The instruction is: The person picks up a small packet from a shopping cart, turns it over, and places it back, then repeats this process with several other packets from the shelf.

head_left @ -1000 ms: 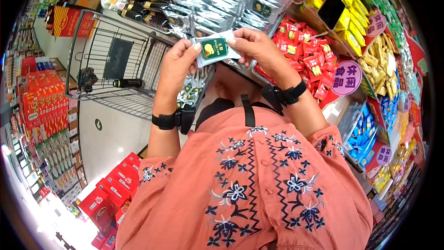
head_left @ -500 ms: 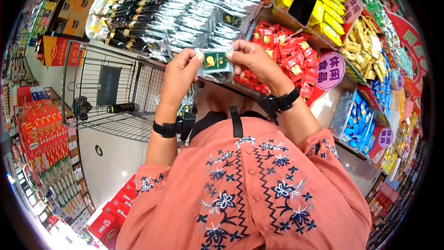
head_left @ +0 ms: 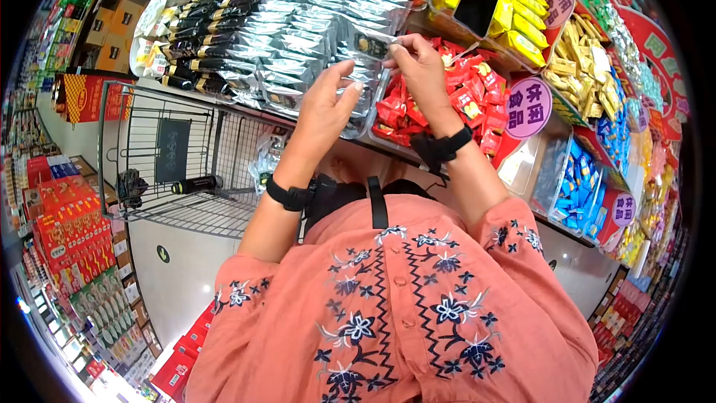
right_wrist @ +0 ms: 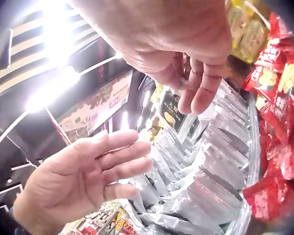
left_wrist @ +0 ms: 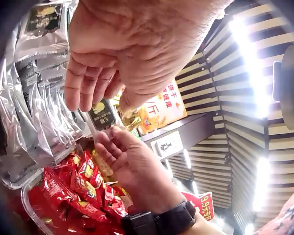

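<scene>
My right hand (head_left: pixel 421 71) pinches the edge of a silver snack packet (head_left: pixel 371 45) between thumb and fingers. The packet has a dark green label with a yellow picture and is held over rows of similar silver packets (head_left: pixel 298 45). My left hand (head_left: pixel 327 101) holds nothing; its fingers are apart and it hovers over the front of those rows. In the left wrist view, the pinched packet (left_wrist: pixel 102 113) shows just beyond the left fingers (left_wrist: pixel 83 88). The open left palm (right_wrist: pixel 76 181) faces the camera in the right wrist view.
Red snack packets (head_left: pixel 466 97) fill the tray right of the silver ones. Behind them, a phone-like black rectangle (head_left: pixel 477 5) stands against yellow packets (head_left: pixel 522 19). A wire shopping cart (head_left: pixel 179 157) with a dark bottle (head_left: pixel 196 184) is at left.
Both hands held the packet before; the left has let go and drawn back. The right hand has carried the packet forward over the silver rows.
</scene>
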The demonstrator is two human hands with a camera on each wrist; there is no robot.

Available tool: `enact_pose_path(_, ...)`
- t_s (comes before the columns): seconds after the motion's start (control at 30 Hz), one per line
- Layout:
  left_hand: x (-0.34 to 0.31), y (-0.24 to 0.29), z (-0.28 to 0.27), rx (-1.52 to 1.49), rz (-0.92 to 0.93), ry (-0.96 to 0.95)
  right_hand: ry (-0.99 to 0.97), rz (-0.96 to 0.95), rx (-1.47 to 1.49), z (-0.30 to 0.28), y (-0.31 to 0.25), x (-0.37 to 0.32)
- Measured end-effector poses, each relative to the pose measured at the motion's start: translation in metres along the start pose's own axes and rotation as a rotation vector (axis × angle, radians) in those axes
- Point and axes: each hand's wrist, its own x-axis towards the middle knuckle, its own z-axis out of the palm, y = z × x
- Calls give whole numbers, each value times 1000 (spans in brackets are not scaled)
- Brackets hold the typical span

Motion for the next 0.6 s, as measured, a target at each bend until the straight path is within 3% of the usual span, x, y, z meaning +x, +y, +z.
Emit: enact_pose_path(0.6, 32, -18, 19, 18, 24, 1, 47, -88, -64, 26, 24, 14)
